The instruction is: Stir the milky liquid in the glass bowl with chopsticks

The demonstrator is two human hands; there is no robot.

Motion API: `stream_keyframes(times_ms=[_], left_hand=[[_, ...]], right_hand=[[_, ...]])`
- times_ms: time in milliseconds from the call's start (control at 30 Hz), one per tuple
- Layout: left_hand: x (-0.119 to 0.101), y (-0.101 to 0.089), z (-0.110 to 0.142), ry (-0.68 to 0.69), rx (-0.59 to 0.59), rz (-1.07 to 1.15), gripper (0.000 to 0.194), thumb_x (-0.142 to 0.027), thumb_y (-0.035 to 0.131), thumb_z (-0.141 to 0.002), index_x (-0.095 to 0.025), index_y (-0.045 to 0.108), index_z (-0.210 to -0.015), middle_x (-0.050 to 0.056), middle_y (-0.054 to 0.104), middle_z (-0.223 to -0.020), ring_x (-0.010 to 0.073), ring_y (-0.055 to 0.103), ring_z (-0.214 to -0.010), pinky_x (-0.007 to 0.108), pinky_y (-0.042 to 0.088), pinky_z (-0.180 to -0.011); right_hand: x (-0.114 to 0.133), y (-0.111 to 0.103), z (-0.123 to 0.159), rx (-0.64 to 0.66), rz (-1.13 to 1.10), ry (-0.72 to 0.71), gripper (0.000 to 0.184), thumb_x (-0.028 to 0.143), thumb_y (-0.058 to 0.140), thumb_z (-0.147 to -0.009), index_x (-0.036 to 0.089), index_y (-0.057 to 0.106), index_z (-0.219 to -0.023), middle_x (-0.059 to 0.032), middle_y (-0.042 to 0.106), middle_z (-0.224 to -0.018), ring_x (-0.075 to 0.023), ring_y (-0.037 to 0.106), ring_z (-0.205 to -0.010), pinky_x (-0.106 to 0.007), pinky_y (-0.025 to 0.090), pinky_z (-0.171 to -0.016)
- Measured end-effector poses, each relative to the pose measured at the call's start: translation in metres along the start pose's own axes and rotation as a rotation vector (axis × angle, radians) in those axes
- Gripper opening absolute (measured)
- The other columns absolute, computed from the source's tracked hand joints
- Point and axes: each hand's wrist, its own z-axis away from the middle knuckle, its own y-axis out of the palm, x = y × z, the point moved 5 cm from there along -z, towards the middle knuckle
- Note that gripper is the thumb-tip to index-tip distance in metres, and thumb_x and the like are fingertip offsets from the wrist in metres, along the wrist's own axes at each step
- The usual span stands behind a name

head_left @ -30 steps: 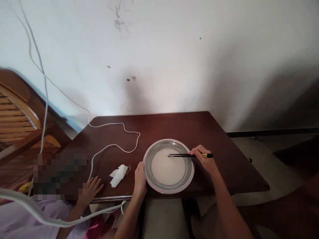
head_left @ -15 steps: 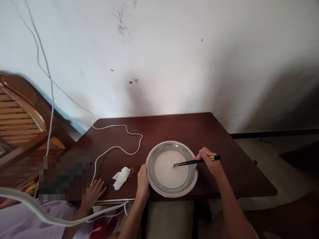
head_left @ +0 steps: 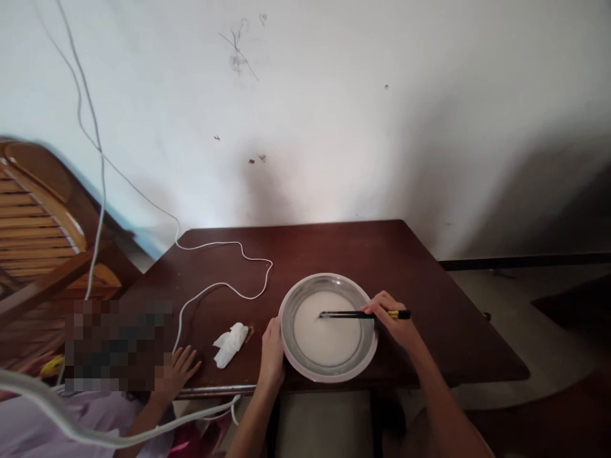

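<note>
A round metal bowl (head_left: 289, 299) holding a pale whitish liquid stands near the front edge of a dark brown table (head_left: 420, 273). My left hand (head_left: 271, 352) grips the bowl's left rim, its fingers pressed against it. My right hand (head_left: 395, 322) is closed on a pair of black chopsticks (head_left: 344, 314) with yellow bands near the top. Their tips lie in the liquid, left of the bowl's middle.
A crumpled white tissue (head_left: 230, 343) lies left of the bowl. A white cable (head_left: 224, 287) loops over the table's left half. Another person's hand (head_left: 181, 370) rests flat on the front left corner. A wooden chair (head_left: 33, 222) stands at the left, the wall behind.
The chopstick tips swept through the liquid, from upper left to the middle and back left. My left hand stayed on the rim. The view shifted slightly.
</note>
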Motion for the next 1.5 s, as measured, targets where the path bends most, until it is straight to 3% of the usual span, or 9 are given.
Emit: stream_keyframes(times_ms=[133, 333, 467, 633, 800, 967, 1133, 1300, 1500], left_hand=[[0.000, 0.000, -0.003, 0.002, -0.015, -0.033, 0.046, -0.068, 0.063, -0.062, -0.022, 0.062, -0.067, 0.006, 0.065, -0.077, 0.0238, 0.054, -0.081, 0.035, 0.047, -0.076], [-0.004, 0.001, -0.005, 0.049, -0.041, -0.104, 0.040, -0.063, 0.059, -0.066, -0.024, 0.060, -0.065, 0.006, 0.064, -0.074, 0.0236, 0.054, -0.078, 0.035, 0.049, -0.072], [-0.006, 0.002, -0.004, 0.055, -0.037, -0.138, 0.039, -0.063, 0.055, -0.066, -0.025, 0.059, -0.065, 0.006, 0.062, -0.074, 0.0250, 0.055, -0.081, 0.036, 0.049, -0.073], [-0.004, 0.001, -0.006, 0.038, -0.019, -0.140, 0.041, -0.066, 0.057, -0.067, -0.025, 0.058, -0.068, 0.006, 0.064, -0.078, 0.0252, 0.055, -0.084, 0.037, 0.048, -0.079], [-0.003, 0.002, -0.006, 0.020, -0.027, -0.110, 0.046, -0.070, 0.057, -0.064, -0.025, 0.058, -0.067, 0.004, 0.061, -0.075, 0.0242, 0.053, -0.081, 0.037, 0.047, -0.077], [-0.004, 0.003, -0.004, 0.020, -0.022, -0.075, 0.042, -0.065, 0.058, -0.064, -0.024, 0.060, -0.070, 0.005, 0.062, -0.077, 0.0236, 0.052, -0.082, 0.036, 0.046, -0.077], [-0.003, 0.002, -0.004, 0.020, -0.027, -0.073, 0.037, -0.061, 0.058, -0.065, -0.024, 0.060, -0.065, 0.004, 0.061, -0.073, 0.0235, 0.052, -0.080, 0.035, 0.046, -0.075], [0.000, 0.001, -0.007, 0.022, -0.030, -0.053, 0.038, -0.060, 0.060, -0.065, -0.022, 0.065, -0.068, 0.005, 0.064, -0.075, 0.0228, 0.053, -0.080, 0.035, 0.048, -0.074], [0.000, 0.001, -0.007, 0.047, -0.029, -0.088, 0.040, -0.060, 0.057, -0.066, -0.022, 0.066, -0.068, 0.005, 0.065, -0.076, 0.0229, 0.055, -0.080, 0.036, 0.049, -0.077]], right_hand=[[-0.001, -0.010, 0.001, -0.093, -0.050, 0.004, 0.050, 0.055, 0.060, -0.100, 0.026, 0.073, -0.062, -0.0050, 0.071, -0.069, -0.0231, 0.069, -0.069, -0.038, 0.055, -0.071], [0.003, -0.003, 0.001, 0.037, -0.001, -0.003, 0.037, 0.050, 0.065, -0.098, 0.027, 0.079, -0.072, -0.0056, 0.077, -0.079, -0.0242, 0.070, -0.080, -0.038, 0.054, -0.076], [0.001, -0.012, -0.001, -0.090, -0.028, 0.008, 0.048, 0.053, 0.059, -0.101, 0.026, 0.074, -0.063, -0.0053, 0.072, -0.070, -0.0234, 0.068, -0.073, -0.039, 0.055, -0.075], [0.003, -0.004, 0.000, 0.036, -0.032, 0.009, 0.046, 0.053, 0.060, -0.100, 0.026, 0.075, -0.067, -0.0056, 0.075, -0.073, -0.0233, 0.069, -0.075, -0.037, 0.056, -0.074], [0.001, -0.010, 0.000, -0.094, -0.031, 0.014, 0.048, 0.056, 0.060, -0.099, 0.025, 0.074, -0.065, -0.0052, 0.072, -0.072, -0.0227, 0.068, -0.072, -0.038, 0.056, -0.074], [0.002, -0.002, 0.000, 0.023, -0.022, 0.009, 0.046, 0.054, 0.061, -0.099, 0.026, 0.075, -0.067, -0.0056, 0.075, -0.074, -0.0234, 0.069, -0.075, -0.038, 0.056, -0.074], [0.002, -0.008, -0.002, -0.091, -0.011, 0.008, 0.046, 0.052, 0.061, -0.099, 0.026, 0.073, -0.064, -0.0048, 0.072, -0.072, -0.0231, 0.068, -0.073, -0.038, 0.055, -0.074], [0.002, 0.000, -0.002, 0.032, -0.033, 0.018, 0.043, 0.051, 0.062, -0.099, 0.026, 0.076, -0.068, -0.0053, 0.075, -0.075, -0.0237, 0.070, -0.076, -0.037, 0.055, -0.074], [0.000, -0.008, -0.003, -0.086, -0.040, 0.006, 0.048, 0.052, 0.059, -0.101, 0.025, 0.073, -0.063, -0.0047, 0.072, -0.070, -0.0225, 0.067, -0.071, -0.037, 0.053, -0.074]])
